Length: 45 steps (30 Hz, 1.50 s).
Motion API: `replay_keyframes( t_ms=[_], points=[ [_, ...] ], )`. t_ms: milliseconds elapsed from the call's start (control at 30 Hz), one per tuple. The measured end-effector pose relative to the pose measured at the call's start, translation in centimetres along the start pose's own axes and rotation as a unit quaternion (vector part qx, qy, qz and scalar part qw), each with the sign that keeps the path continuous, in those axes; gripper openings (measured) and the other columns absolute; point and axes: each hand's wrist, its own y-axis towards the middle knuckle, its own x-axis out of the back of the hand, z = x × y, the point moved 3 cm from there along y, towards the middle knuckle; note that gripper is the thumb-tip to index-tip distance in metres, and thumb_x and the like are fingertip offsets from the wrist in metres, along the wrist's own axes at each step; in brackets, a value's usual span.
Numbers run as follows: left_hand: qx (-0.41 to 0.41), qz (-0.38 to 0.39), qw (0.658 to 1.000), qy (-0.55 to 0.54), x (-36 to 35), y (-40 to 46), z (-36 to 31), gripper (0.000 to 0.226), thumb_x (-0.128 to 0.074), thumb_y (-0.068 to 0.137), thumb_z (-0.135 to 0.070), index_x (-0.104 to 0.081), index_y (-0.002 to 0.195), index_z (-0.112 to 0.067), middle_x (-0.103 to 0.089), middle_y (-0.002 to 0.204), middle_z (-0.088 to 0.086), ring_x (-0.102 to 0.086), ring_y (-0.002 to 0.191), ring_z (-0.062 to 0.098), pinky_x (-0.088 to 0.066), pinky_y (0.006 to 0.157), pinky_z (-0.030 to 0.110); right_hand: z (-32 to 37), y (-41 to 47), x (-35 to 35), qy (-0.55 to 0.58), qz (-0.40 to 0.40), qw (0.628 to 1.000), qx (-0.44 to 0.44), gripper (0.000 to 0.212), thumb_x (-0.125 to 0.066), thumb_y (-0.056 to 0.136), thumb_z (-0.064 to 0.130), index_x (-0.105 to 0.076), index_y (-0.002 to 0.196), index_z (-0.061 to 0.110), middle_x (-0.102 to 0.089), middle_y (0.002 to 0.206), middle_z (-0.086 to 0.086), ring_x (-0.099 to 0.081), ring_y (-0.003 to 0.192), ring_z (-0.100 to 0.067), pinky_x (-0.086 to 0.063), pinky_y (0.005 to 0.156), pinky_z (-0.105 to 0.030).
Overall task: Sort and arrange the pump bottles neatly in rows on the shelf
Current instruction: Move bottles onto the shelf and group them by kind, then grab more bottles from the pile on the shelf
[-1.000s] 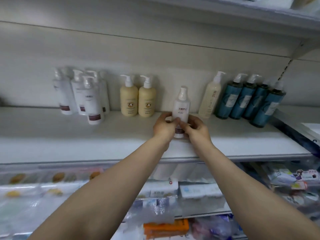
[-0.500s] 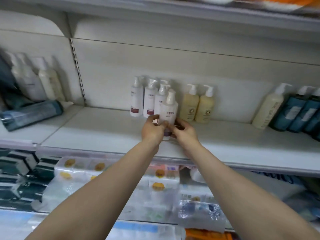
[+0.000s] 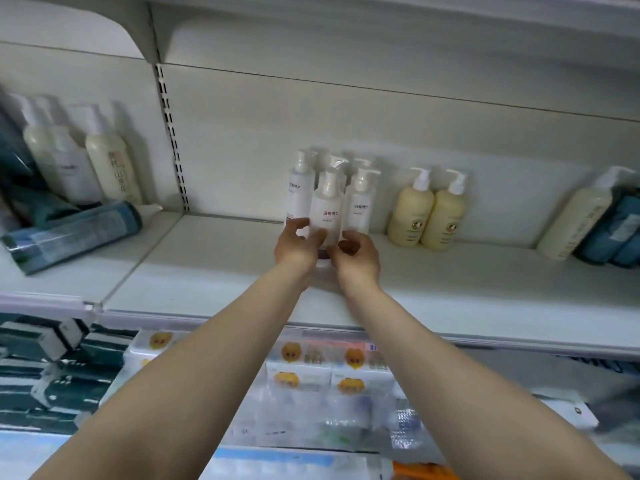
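White pump bottle gripped in both hands at mid-shelf

White pump bottle (image 3: pixel 327 211) upright at frame centre, low on the shelf (image 3: pixel 450 289), base hidden behind the fingers. Left hand (image 3: pixel 298 245) curled round its lower left side, thumb across the front near the label. Right hand (image 3: pixel 356 256) curled round its lower right side, fingers bent inward toward the base. Just behind and touching or nearly touching: a cluster of matching white pump bottles (image 3: pixel 360 202), one to the left rear, one to the right, more pump heads visible behind. To the right of the cluster, apart from it: two cream-yellow pump bottles (image 3: pixel 427 216) side by side against the back panel. Far right edge of frame: a tall cream bottle (image 3: pixel 575 220) leaning, with teal bottles (image 3: pixel 616 233) beside it, partly cut off. Left bay, past the slotted upright: several pale bottles (image 3: pixel 107 161) standing, blurred, and a teal-blue bottle (image 3: pixel 72 233) lying on its side. Lower frame, under the shelf edge: wrapped packs with orange prints (image 3: pixel 329 372), blurred.
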Motion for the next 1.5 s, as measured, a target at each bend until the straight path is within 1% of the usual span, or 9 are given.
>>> replay_keyframes(
  t_ms=[133,300,367,467,567,833,1200,1367,1500],
  points=[
    [0.002,0.006,1.0,0.015,-0.8,0.9,0.1,0.037,-0.071,0.087,-0.028,-0.059,0.122,-0.027,-0.069,0.112,0.01,-0.069,0.084,0.022,-0.058,0.082,0.036,0.2,0.2,0.1,0.025,-0.04,0.999,-0.005,0.038,-0.067,0.086,0.008,-0.056,0.121,0.02,-0.067,0.101,0.002,-0.066,0.098,-0.02,-0.05,0.09,-0.029],
    [0.0,-0.001,0.998,0.06,-0.9,1.3,-0.5,0.038,-0.062,0.095,-0.028,-0.055,0.133,-0.023,-0.058,0.116,-0.003,-0.061,0.076,0.006,-0.044,0.069,0.013,0.2,0.6,1.1,0.027,-0.055,0.998,-0.018,0.043,-0.073,0.084,0.013,-0.056,0.124,0.017,-0.066,0.102,0.001,-0.064,0.094,-0.018,-0.047,0.085,-0.025],
    [0.002,0.0,0.998,0.067,-0.7,1.6,-0.6,0.044,-0.062,0.095,-0.029,-0.054,0.138,-0.023,-0.059,0.13,0.001,-0.061,0.109,0.019,-0.045,0.088,0.022,0.1,0.5,1.3,0.023,-0.054,0.998,-0.028,0.044,-0.074,0.084,0.016,-0.056,0.124,0.017,-0.068,0.104,0.0,-0.064,0.096,-0.018,-0.047,0.087,-0.026],
    [0.018,0.01,0.997,0.068,-0.6,1.1,-0.7,0.052,-0.065,0.093,-0.033,-0.052,0.142,-0.022,-0.054,0.142,0.002,-0.053,0.127,0.024,-0.045,0.107,0.038,-0.3,0.1,1.8,0.02,-0.052,0.998,-0.032,0.043,-0.075,0.085,0.018,-0.057,0.124,0.015,-0.068,0.106,0.001,-0.063,0.095,-0.016,-0.045,0.084,-0.024],
    [0.039,-0.002,0.998,0.04,-0.2,0.4,-0.1,0.052,-0.066,0.09,-0.037,-0.056,0.138,-0.022,-0.059,0.136,0.004,-0.058,0.123,0.031,-0.049,0.103,0.045,-0.1,-0.4,2.2,0.017,-0.048,0.998,-0.038,0.04,-0.075,0.086,0.02,-0.059,0.122,0.015,-0.068,0.108,0.0,-0.064,0.095,-0.018,-0.048,0.084,-0.027],
    [0.044,-0.045,0.998,0.012,2.1,-4.3,-0.9,0.054,-0.06,0.097,-0.036,-0.047,0.142,-0.009,-0.054,0.14,0.01,-0.054,0.123,0.03,-0.046,0.099,0.036,1.1,-2.5,2.7,0.032,0.026,0.997,-0.067,0.027,-0.072,0.088,0.025,-0.061,0.112,0.02,-0.065,0.105,0.003,-0.062,0.103,-0.024,-0.054,0.099,-0.047],
    [0.075,-0.155,0.985,-0.033,10.1,-14.1,-1.1,0.051,-0.058,0.096,-0.043,-0.051,0.138,-0.014,-0.054,0.136,0.005,-0.053,0.123,0.032,-0.044,0.104,0.045,3.1,-9.9,0.9,0.034,0.179,0.98,-0.076,0.044,-0.067,0.093,0.024,-0.057,0.135,0.014,-0.058,0.107,0.009,-0.057,0.086,-0.008,-0.053,0.101,-0.043],
    [0.103,-0.181,0.977,-0.046,14.8,-18.0,0.0,0.054,-0.057,0.096,-0.047,-0.049,0.14,-0.017,-0.051,0.137,0.003,-0.051,0.125,0.032,-0.042,0.106,0.046,3.4,-15.5,-2.7,0.035,0.227,0.971,-0.073,0.043,-0.069,0.09,0.032,-0.059,0.13,0.018,-0.059,0.115,0.007,-0.062,0.102,-0.016,-0.051,0.103,-0.043],
    [0.08,-0.207,0.973,-0.06,20.5,-19.7,-0.6,0.025,-0.056,0.099,-0.041,-0.058,0.097,-0.017,-0.058,0.103,0.002,-0.055,0.108,0.027,-0.046,0.103,0.043,5.3,-19.3,-7.0,0.045,0.255,0.964,-0.063,0.04,-0.069,0.091,0.03,-0.06,0.128,0.016,-0.06,0.117,0.004,-0.061,0.099,-0.016,-0.053,0.099,-0.043]
  ],
)
